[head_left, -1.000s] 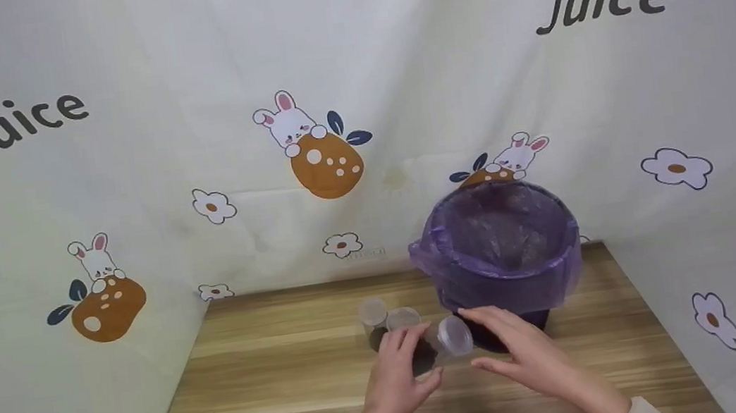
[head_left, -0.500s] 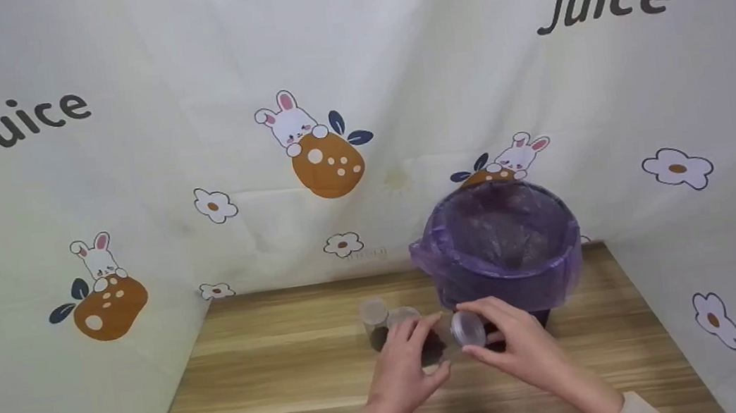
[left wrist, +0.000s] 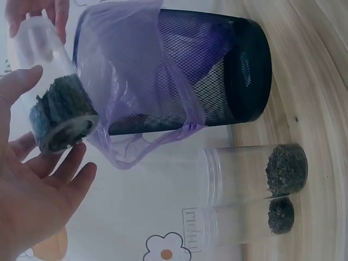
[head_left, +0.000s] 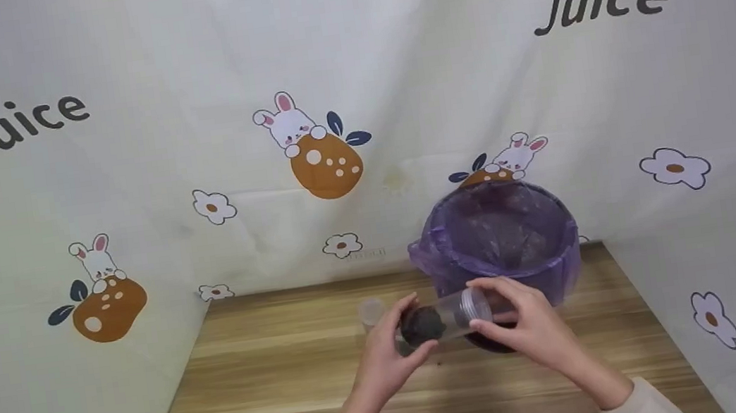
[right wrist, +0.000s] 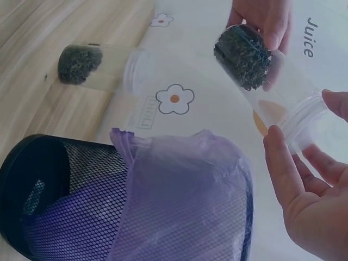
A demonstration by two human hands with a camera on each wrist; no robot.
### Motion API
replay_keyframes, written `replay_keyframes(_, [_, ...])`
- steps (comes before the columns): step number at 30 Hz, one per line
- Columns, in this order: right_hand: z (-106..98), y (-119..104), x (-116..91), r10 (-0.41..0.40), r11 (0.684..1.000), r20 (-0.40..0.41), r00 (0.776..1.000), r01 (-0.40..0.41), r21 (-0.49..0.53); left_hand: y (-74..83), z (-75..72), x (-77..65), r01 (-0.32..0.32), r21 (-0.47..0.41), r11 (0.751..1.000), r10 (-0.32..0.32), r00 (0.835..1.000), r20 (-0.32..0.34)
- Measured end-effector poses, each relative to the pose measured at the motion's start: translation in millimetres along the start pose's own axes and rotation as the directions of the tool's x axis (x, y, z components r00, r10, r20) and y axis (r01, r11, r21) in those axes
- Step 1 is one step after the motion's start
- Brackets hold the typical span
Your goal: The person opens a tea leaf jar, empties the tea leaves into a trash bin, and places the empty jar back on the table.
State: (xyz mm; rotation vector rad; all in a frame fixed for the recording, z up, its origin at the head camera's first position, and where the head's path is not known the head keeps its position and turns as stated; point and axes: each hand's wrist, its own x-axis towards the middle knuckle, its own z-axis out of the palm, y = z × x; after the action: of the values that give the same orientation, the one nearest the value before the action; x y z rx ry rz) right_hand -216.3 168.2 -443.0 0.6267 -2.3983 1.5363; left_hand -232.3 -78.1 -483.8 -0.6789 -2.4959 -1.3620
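Both my hands hold a clear plastic jar [head_left: 452, 316] tipped on its side above the table. Dark green dried leaves [right wrist: 243, 57] are gathered at its base end. My left hand [head_left: 382, 355] grips the base, thumb below and fingers on the far side. At the other end my right hand [head_left: 533, 318] holds the ridged lid [head_left: 474, 305] between thumb and fingers. Two similar lidded jars stand upright on the table in the left wrist view: a wider jar [left wrist: 242, 174] and a narrower jar [left wrist: 234, 223], both with dark leaves at the bottom.
Just beyond my right hand stands a black mesh wastebasket [left wrist: 206, 65] with a purple bag [head_left: 562, 273] folded over its rim. A patterned cloth [head_left: 246, 144] hangs behind and beside the wooden table [head_left: 278, 389]. One dark speck [head_left: 439, 363] lies on the wood.
My right hand came in from apart and took hold of the lid. The jar then rose and tilted further onto its side, its lid end toward the right.
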Motion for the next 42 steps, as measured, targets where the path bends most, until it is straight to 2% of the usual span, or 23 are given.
replay_keyframes(2, [-2, -2, 3, 0.003, 1.000, -0.003, 1.000, -0.002, 0.014, -3.0, -3.5, 1.2, 0.032, -0.148, 0.988, -0.030, 0.999, 0.016])
replay_keyframes(3, [-2, -3, 4, 0.005, 1.000, -0.005, 1.000, -0.005, 0.020, -4.8, -4.9, 1.8, 0.051, -0.220, 0.974, -0.046, 0.999, 0.030])
replay_keyframes(7, [-3, -6, 9, -0.002, 0.999, -0.009, 1.000, 0.003, 0.042, -10.5, -9.4, 4.0, 0.122, -0.441, 0.889, -0.091, 0.992, 0.091])
replay_keyframes(10, [-3, -7, 11, -0.011, 0.999, -0.014, 1.000, 0.011, 0.048, -14.0, -11.0, 5.2, 0.161, -0.526, 0.835, -0.115, 0.986, 0.119])
replay_keyframes(14, [-2, -7, 12, -0.009, 0.998, -0.013, 1.000, 0.010, 0.059, -17.6, -10.4, 5.5, 0.175, -0.577, 0.798, -0.129, 0.984, 0.121])
replay_keyframes(18, [-2, -5, 12, 0.000, 0.997, -0.001, 1.000, 0.000, 0.075, -18.9, -9.4, 4.5, 0.168, -0.604, 0.779, -0.127, 0.986, 0.111])
replay_keyframes(27, [-3, -2, 10, 0.017, 0.996, 0.020, 1.000, -0.018, 0.086, -19.7, -4.8, 2.0, 0.202, -0.645, 0.737, -0.162, 0.979, 0.121])
replay_keyframes(34, [-2, -4, 11, 0.053, 0.998, -0.017, 0.998, -0.053, 0.043, -18.4, -0.8, 0.0, 0.213, -0.635, 0.743, -0.183, 0.977, 0.112])
replay_keyframes(42, [0, -8, 11, 0.091, 0.996, -0.048, 0.995, -0.092, -0.011, -17.5, 1.6, -1.6, 0.221, -0.638, 0.737, -0.200, 0.974, 0.107])
